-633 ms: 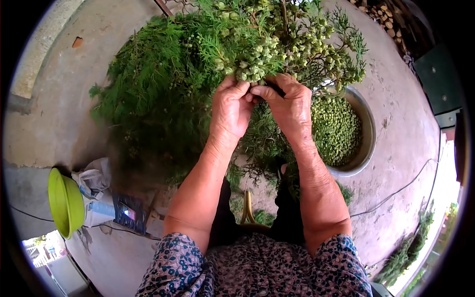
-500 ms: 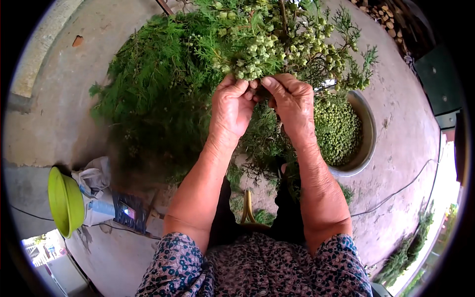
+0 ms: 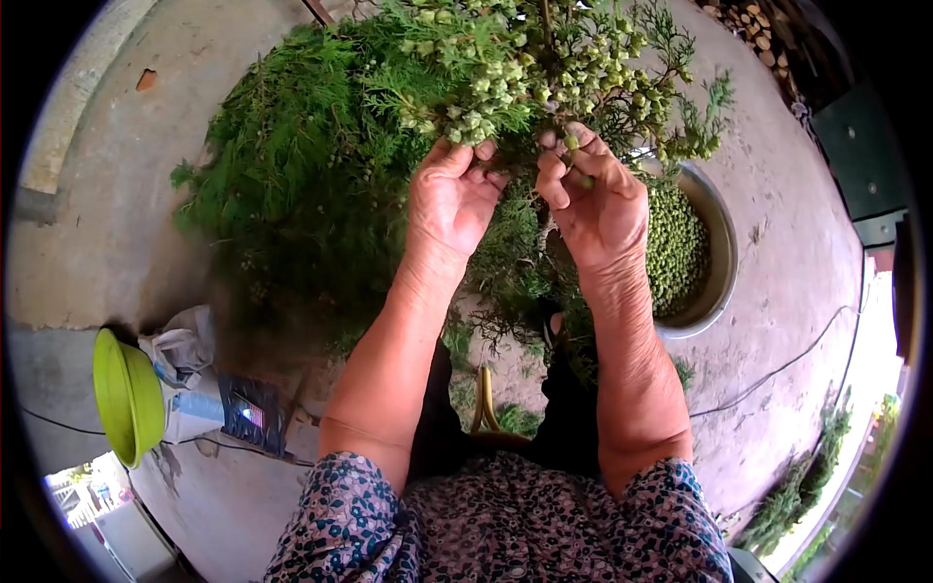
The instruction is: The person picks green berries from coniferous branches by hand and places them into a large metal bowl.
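A lime-green plastic bowl (image 3: 124, 396) stands on edge at the left edge of the concrete floor (image 3: 107, 223), beside crumpled white and blue bags (image 3: 190, 389). A large heap of feathery green cut branches (image 3: 292, 185) covers the floor's upper middle. The left hand (image 3: 453, 199) is raised with fingers curled loosely, fingertips touching a green sprig bearing clusters of pale green berries (image 3: 505, 78). The right hand (image 3: 595, 199) pinches a berry of the same sprig between thumb and forefinger. The sprig is held above the heap, in front of both hands. A round metal basin (image 3: 724, 262) filled with loose green berries (image 3: 675, 248) sits just right of the right hand.
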`<state>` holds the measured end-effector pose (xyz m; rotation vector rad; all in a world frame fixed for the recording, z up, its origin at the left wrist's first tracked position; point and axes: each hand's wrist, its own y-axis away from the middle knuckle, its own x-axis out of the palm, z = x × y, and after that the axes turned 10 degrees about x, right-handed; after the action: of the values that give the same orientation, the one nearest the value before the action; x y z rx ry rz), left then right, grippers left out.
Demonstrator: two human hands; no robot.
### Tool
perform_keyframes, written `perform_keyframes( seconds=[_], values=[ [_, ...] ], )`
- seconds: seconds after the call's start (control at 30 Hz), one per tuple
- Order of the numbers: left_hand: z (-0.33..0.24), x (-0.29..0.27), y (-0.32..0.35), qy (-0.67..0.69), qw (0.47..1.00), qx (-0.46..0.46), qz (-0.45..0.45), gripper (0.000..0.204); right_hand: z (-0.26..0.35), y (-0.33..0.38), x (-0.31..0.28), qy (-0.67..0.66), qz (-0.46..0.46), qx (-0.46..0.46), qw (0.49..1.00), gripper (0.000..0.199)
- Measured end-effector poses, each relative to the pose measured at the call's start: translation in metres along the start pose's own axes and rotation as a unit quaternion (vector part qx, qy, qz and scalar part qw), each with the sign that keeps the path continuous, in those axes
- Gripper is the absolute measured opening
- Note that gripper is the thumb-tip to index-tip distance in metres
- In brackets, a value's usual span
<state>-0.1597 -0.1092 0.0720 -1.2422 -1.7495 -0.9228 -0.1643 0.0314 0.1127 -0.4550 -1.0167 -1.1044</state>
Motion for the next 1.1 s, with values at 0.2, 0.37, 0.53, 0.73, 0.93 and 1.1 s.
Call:
perform_keyframes(
  seconds=[0.2, 0.37, 0.53, 0.73, 0.93, 1.1],
  values=[
    [-0.008, -0.011, -0.005, 0.050, 0.997, -0.031, 0.050, 0.008, -0.015, 0.006, -0.012, 0.041, -0.105, 0.024, 0.993, 0.008],
    [-0.007, -0.007, -0.001, 0.019, 0.998, -0.011, 0.064, 0.012, -0.036, 0.010, -0.014, 0.109, -0.158, 0.085, 0.978, 0.013],
    [-0.008, -0.002, 0.007, -0.028, 0.997, -0.002, 0.074, 0.013, -0.038, 0.004, -0.006, 0.143, -0.152, 0.069, 0.976, 0.013],
    [-0.012, -0.008, 0.004, -0.026, 0.995, 0.001, 0.095, 0.012, -0.039, 0.003, -0.007, 0.185, -0.132, 0.066, 0.972, 0.007],
    [-0.015, -0.016, -0.003, -0.013, 0.997, -0.017, 0.071, 0.009, -0.033, 0.010, -0.007, 0.297, -0.031, 0.120, 0.947, 0.006],
    [-0.013, -0.011, 0.002, -0.001, 0.997, -0.041, 0.071, 0.012, -0.017, 0.014, -0.005, 0.276, -0.017, 0.092, 0.957, 0.014]
  ],
)
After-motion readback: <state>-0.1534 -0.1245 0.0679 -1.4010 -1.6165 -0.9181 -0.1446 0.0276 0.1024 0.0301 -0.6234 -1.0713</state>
